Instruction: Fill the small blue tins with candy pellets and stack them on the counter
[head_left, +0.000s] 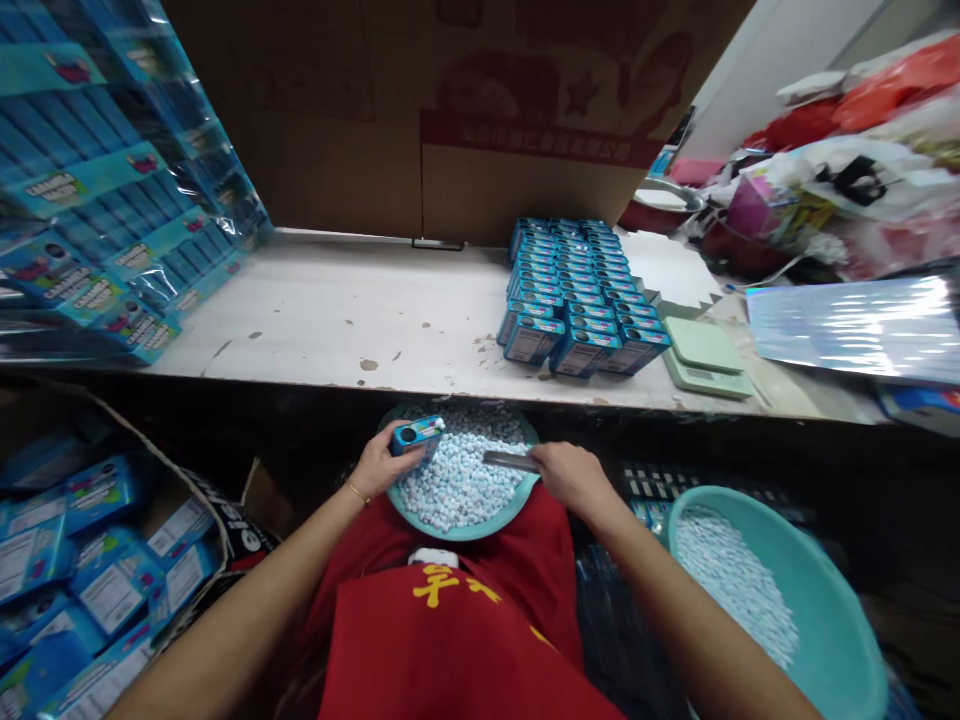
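Note:
Held in my left hand is a small blue box, its printed top facing up, over the left rim of a teal basin. White and pale blue candies fill the basin, which rests on my lap against a red apron. My right hand grips the handle of a flat metal scoop, which extends left over the candies. A few candies show at the right end of the box top.
Rows of blue boxes stand on the white shelf, beside a green scale. Wrapped packs are stacked left. A carton of blue packs is lower left; another teal basin lower right.

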